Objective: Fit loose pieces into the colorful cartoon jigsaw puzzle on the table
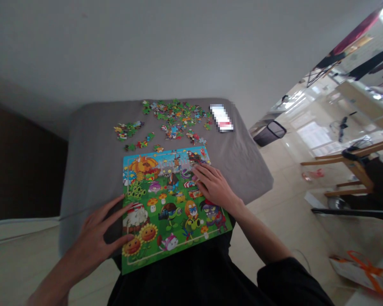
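A colourful jigsaw puzzle board [178, 199] with cartoon plants and zombies on green lies at the near edge of the grey-covered table, partly over my lap. My left hand [97, 231] is at its left edge, fingers spread, with the thumb and a finger reaching onto the printed surface. Across the upper right of the board rests my right hand [215, 185], fingers stretched out and its fingertips on the picture. What lies beneath those fingertips is hidden. Loose puzzle pieces [178, 112] form a pile beyond the board, with smaller groups nearer it.
A phone [221, 118] with a blurred screen lies right of the pile on the grey cloth [92, 157]. A wall rises behind the table. To the right, a dark bin [270, 133] and a wooden chair [354, 165] stand on the shiny floor.
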### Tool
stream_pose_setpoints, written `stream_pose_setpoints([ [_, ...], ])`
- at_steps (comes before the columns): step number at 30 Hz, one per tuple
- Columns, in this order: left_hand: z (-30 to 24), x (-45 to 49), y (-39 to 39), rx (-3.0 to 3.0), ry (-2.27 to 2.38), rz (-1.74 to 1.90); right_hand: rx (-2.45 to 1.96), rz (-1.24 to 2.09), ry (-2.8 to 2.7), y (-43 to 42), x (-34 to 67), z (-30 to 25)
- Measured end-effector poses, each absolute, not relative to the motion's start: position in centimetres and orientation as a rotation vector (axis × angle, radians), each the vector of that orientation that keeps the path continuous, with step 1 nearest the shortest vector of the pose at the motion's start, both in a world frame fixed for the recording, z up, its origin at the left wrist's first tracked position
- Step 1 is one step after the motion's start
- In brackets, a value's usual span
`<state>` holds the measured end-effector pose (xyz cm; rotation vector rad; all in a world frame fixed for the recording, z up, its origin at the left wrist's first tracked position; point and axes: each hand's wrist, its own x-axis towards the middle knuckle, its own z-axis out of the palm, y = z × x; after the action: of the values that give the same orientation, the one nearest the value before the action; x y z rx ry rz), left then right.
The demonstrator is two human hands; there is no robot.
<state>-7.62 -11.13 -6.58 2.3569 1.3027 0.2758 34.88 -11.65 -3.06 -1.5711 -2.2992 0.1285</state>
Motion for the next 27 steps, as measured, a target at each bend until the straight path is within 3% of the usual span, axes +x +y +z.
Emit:
stream_pose_setpoints([
  [27,-6.8,-7.7,-11.4,2.312,1.318,0.289,-1.587,0.406,-2.357,-6.1,36.2,-1.9],
])
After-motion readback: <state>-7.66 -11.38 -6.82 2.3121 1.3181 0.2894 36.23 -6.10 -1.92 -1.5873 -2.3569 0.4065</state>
